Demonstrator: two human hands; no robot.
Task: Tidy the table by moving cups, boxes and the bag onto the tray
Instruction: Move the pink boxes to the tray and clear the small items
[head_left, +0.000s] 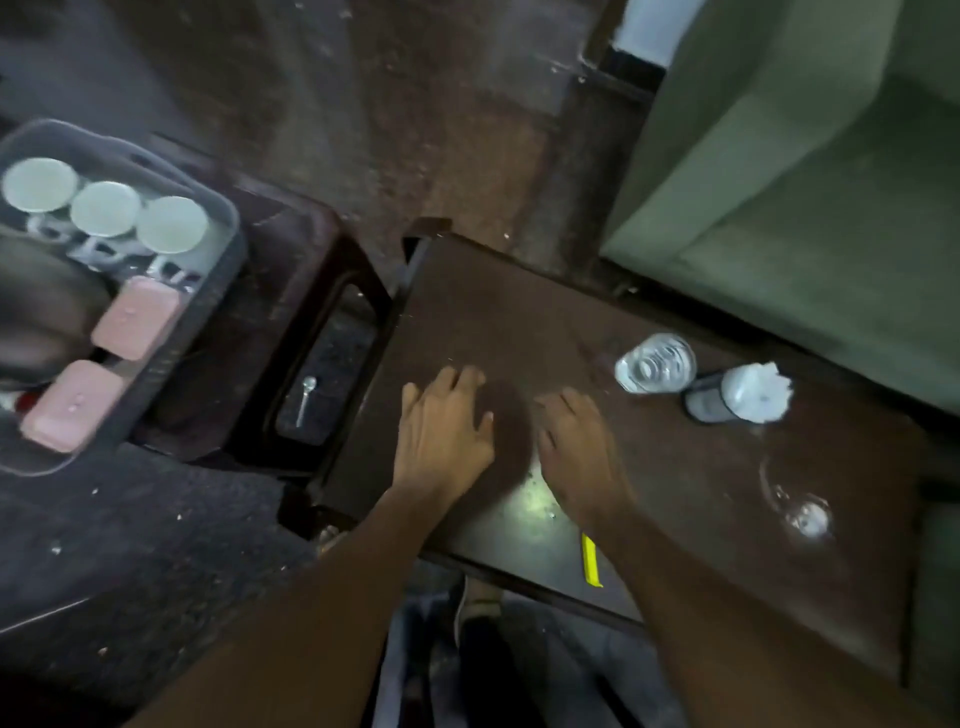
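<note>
Left hand (444, 434) and right hand (579, 447) flat, fingers spread, empty, at centre on dark table (701, 493), grey tray (208, 322) at left holding three white cups (106, 209) and two pink boxes (137, 318)

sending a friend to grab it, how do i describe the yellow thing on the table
On the dark brown table, look at the near edge, just beside the right forearm. The thin yellow strip lies flat there, the only bright-coloured item; the other things on the table are clear or white.
</note>
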